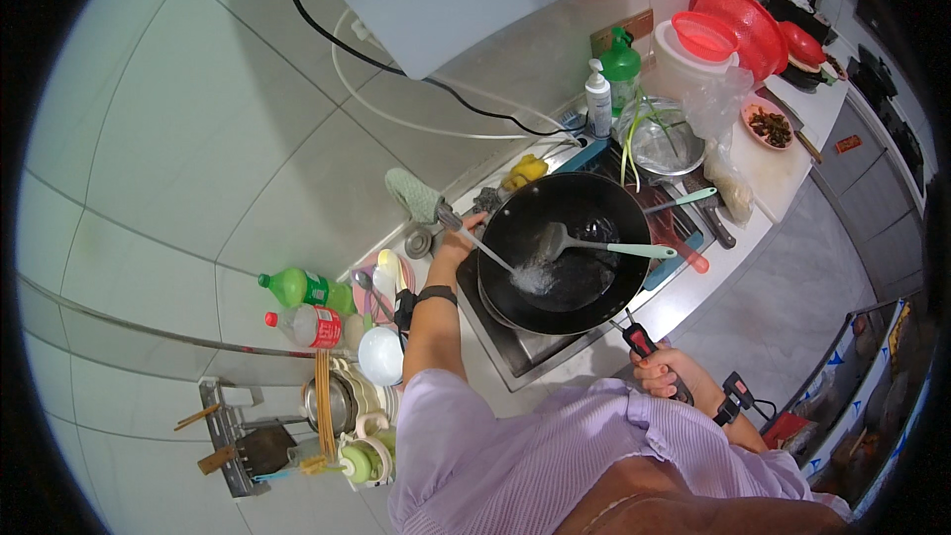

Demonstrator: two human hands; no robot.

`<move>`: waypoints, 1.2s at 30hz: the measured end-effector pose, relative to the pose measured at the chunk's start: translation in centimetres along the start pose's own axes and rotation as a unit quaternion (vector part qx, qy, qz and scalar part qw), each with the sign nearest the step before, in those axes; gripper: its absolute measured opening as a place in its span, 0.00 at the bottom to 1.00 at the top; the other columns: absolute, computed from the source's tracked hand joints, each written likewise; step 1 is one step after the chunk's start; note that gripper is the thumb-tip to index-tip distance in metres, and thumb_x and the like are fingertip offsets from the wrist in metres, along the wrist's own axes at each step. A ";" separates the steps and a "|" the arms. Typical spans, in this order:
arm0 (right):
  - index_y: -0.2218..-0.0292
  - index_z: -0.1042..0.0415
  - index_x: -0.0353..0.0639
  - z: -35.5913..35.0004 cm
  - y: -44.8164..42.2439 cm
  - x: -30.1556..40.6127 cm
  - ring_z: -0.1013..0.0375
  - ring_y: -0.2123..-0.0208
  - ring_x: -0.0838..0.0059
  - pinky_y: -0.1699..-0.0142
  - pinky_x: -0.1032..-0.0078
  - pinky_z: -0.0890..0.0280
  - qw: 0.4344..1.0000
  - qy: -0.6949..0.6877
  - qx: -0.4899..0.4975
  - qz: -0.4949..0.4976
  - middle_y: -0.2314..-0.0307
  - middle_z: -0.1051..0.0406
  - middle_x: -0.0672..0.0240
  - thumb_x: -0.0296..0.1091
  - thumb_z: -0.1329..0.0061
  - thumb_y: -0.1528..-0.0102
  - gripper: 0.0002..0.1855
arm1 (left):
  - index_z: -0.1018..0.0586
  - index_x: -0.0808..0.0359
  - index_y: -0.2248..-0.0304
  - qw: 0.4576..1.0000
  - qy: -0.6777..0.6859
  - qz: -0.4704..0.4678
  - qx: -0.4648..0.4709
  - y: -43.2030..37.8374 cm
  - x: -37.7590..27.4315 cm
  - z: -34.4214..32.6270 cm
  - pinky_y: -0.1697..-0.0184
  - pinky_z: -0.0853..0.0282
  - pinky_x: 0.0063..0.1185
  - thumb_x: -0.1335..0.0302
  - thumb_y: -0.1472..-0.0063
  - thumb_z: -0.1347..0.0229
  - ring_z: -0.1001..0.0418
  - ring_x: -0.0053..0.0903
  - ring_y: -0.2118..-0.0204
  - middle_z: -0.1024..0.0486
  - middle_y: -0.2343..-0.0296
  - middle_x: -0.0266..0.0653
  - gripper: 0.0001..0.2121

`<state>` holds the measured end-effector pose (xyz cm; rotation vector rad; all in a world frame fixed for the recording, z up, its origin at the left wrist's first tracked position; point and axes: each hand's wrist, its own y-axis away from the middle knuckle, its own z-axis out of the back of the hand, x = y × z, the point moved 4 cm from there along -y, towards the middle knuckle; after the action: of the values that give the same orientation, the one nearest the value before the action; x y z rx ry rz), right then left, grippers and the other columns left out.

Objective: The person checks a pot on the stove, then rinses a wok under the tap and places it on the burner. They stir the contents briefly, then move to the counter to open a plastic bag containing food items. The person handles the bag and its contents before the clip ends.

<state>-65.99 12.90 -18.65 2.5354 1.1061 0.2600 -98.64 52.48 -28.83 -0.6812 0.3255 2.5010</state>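
A black wok [513, 297] rests over the steel sink [513, 364]. My right hand [657, 371] is wrapped around its black and red handle [637, 338]. Water runs from the faucet [449, 217] into the wok and foams where it lands. A sage-green cloth-like cover [412, 197] sits at the faucet's end. My left hand [462, 238] reaches beside the faucet, at the wok's far left rim; its fingers are partly hidden, so its grip is unclear. Inside the wok lies a spatula [583, 246], its pale green handle crossing the right rim.
Right of the wok are a red ladle [691, 256], a knife [719, 230], a metal bowl [661, 141] with green onions and a plate of food [769, 125]. Bottles [308, 291] and a white bowl [380, 357] stand left. A white cabinet [475, 0] hangs above.
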 end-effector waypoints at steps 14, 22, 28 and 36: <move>0.70 0.37 0.42 -0.4 0.5 -0.2 0.49 0.90 0.92 0.88 0.89 0.53 1.000 0.001 -0.004 0.012 0.87 0.47 0.80 0.25 0.58 0.47 0.01 | 0.22 0.59 0.59 0.985 -0.111 -0.068 -0.112 -0.3 -0.3 -1.2 0.50 0.35 0.28 0.79 0.45 0.53 0.32 0.41 0.53 0.30 0.55 0.46 0.14; 0.69 0.39 0.38 -0.6 0.9 -0.3 0.49 0.91 0.91 0.88 0.89 0.53 0.999 -0.001 -0.026 0.038 0.87 0.48 0.79 0.24 0.60 0.49 0.03 | 0.21 0.59 0.61 0.972 0.038 0.133 -0.190 -1.1 1.8 -1.0 0.52 0.36 0.32 0.70 0.42 0.56 0.30 0.42 0.57 0.25 0.63 0.49 0.14; 0.69 0.40 0.39 -0.5 1.5 -0.3 0.50 0.91 0.92 0.88 0.89 0.54 0.999 -0.011 -0.009 0.033 0.87 0.49 0.80 0.24 0.60 0.48 0.03 | 0.21 0.59 0.62 0.968 -0.030 0.049 -0.244 0.4 2.2 -1.1 0.54 0.34 0.32 0.71 0.43 0.54 0.29 0.42 0.58 0.25 0.63 0.48 0.13; 0.69 0.38 0.40 0.5 2.8 -0.2 0.50 0.91 0.91 0.89 0.86 0.55 0.999 0.009 0.007 0.036 0.88 0.48 0.79 0.24 0.60 0.48 0.03 | 0.21 0.63 0.67 0.888 0.300 0.293 -0.190 5.7 2.4 -2.6 0.76 0.33 0.19 0.68 0.41 0.51 0.29 0.22 0.79 0.24 0.74 0.34 0.10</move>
<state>-64.14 10.89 -18.01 2.5931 1.0279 0.2961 -102.41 47.81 -31.79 -1.7569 0.2858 2.8821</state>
